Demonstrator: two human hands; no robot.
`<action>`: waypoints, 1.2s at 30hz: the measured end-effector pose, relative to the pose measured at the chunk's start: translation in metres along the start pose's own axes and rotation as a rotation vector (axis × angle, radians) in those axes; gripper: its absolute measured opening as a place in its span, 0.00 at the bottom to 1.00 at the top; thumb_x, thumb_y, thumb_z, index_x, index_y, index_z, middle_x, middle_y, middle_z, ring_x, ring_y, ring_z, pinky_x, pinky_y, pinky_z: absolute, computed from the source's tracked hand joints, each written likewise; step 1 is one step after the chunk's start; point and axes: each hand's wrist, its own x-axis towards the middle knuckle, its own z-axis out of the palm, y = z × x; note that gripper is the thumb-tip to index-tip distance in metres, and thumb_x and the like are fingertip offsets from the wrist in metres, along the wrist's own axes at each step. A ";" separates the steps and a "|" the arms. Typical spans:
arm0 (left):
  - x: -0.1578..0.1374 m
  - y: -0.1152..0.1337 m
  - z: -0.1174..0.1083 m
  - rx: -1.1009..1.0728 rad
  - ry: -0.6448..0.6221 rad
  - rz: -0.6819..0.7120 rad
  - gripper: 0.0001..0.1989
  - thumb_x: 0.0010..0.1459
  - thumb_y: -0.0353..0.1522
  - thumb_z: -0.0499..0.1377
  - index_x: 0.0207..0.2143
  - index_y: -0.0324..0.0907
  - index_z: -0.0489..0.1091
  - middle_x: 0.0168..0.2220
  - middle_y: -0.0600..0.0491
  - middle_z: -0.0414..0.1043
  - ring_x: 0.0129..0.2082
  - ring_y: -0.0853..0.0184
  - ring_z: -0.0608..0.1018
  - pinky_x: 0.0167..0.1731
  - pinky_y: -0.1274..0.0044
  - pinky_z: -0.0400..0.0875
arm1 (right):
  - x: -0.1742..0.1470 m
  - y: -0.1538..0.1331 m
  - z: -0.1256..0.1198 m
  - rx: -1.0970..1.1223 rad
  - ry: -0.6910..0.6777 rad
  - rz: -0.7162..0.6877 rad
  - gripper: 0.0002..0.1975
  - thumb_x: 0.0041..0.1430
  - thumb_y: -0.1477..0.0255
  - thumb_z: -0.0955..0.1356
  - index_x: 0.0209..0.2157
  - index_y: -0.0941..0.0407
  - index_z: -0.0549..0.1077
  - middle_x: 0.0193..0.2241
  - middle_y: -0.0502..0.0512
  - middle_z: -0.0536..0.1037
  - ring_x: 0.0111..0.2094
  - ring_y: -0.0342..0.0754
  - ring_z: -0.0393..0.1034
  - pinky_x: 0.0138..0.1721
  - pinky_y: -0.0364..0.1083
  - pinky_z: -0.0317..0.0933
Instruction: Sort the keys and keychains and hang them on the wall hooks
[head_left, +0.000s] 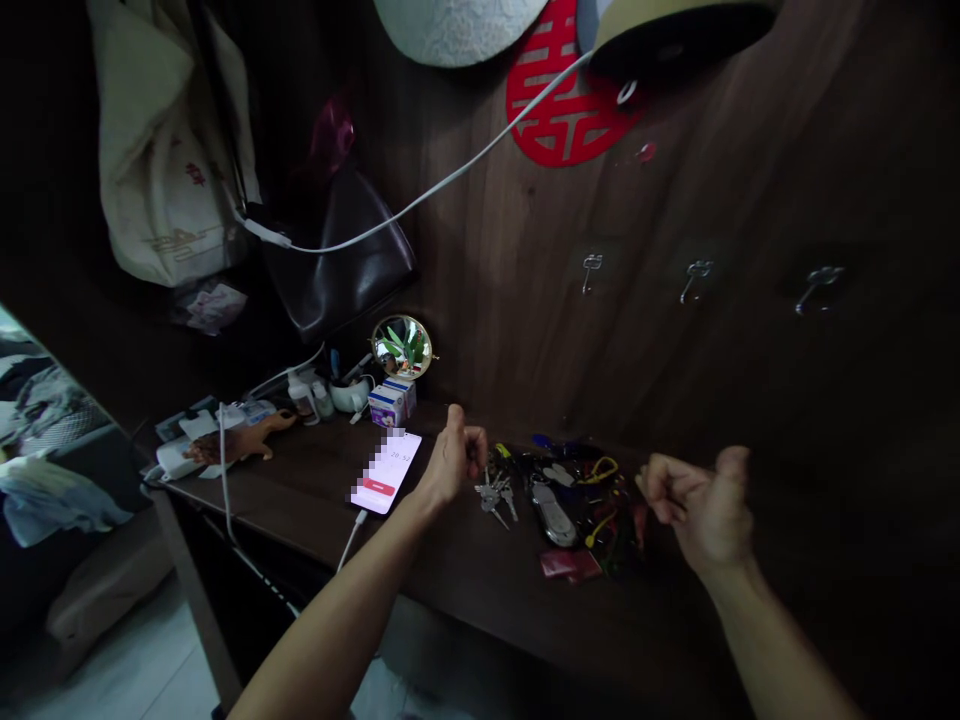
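Note:
My left hand [451, 462] hovers over the dark shelf between the phone and the keys. Its thumb points up, apart from the loosely curled fingers, and I see nothing in it. A bunch of metal keys [495, 495] lies just right of it. My right hand [709, 510] is raised at the right end of the pile, thumb up and fingers half bent, with nothing visible in it. Between the hands are a silver-grey oval object [553, 515], a yellow loop [602, 468], a red flat item [570, 565] and dark tangled small things.
A lit phone [386, 475] with a white cable lies on the shelf [300, 500]. Behind it stand small boxes [391, 402], a round mirror [403, 347] and bottles [304, 397]. Bags [165, 170] hang left. A white cord [450, 180] crosses above; metal hooks [696, 280] line the wall.

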 end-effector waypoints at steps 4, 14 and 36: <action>-0.005 -0.013 0.004 0.017 0.007 -0.041 0.38 0.55 0.53 0.23 0.12 0.42 0.58 0.09 0.58 0.53 0.13 0.73 0.58 0.18 0.80 0.51 | -0.002 0.021 -0.003 -0.032 -0.010 0.084 0.39 0.43 0.36 0.44 0.09 0.54 0.61 0.07 0.50 0.57 0.11 0.40 0.51 0.13 0.41 0.46; 0.002 -0.015 0.013 -0.009 0.055 -0.040 0.38 0.55 0.53 0.25 0.12 0.41 0.59 0.09 0.58 0.53 0.12 0.74 0.59 0.16 0.81 0.51 | 0.005 0.022 -0.007 -0.019 -0.033 0.076 0.39 0.43 0.36 0.44 0.11 0.54 0.61 0.06 0.50 0.58 0.10 0.40 0.53 0.12 0.40 0.48; 0.033 -0.077 0.035 0.617 0.086 0.363 0.16 0.56 0.28 0.52 0.47 0.44 0.67 0.45 0.50 0.72 0.47 0.63 0.71 0.49 0.70 0.64 | -0.004 0.074 0.041 -0.838 -0.356 -0.655 0.12 0.58 0.71 0.63 0.42 0.49 0.73 0.43 0.53 0.73 0.46 0.50 0.64 0.48 0.53 0.58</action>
